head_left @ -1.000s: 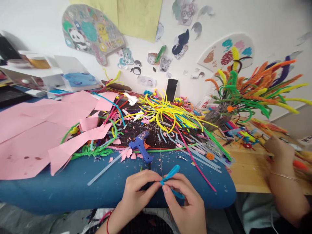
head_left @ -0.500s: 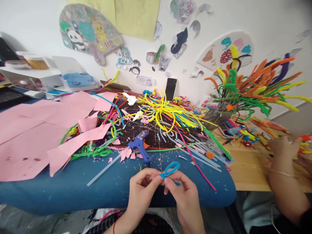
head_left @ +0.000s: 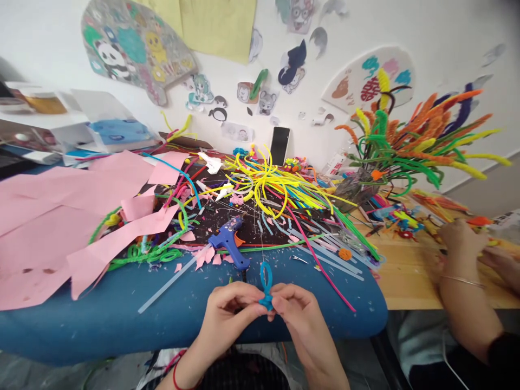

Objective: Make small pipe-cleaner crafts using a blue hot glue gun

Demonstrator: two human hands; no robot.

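Note:
A blue pipe cleaner (head_left: 266, 277), bent into an upright narrow loop with a twisted knot below, sits between my hands at the table's front edge. My left hand (head_left: 233, 311) pinches the knot from the left, thumb and fingertips closed on it. From the other side my right hand (head_left: 294, 311) grips the same knot with thumb and forefinger. Just beyond them lies a blue glue gun (head_left: 229, 244) with a long clear glue stick (head_left: 166, 287) in its back. A small metal clip (head_left: 299, 259) rests to the right of the loop.
Yellow pipe cleaners (head_left: 268, 187) and scraps cover the dark mat. Pink sheets (head_left: 36, 233) spread on the left; glue sticks (head_left: 329, 252) lie right. A phone (head_left: 280, 145) leans on the wall. A container of bright pipe cleaners (head_left: 357, 187) stands near a co-worker's hands (head_left: 467, 244).
The blue loop has swung from leaning right to standing upright, and its loose end at the right no longer shows. Both hands have shifted slightly. The view has turned a little.

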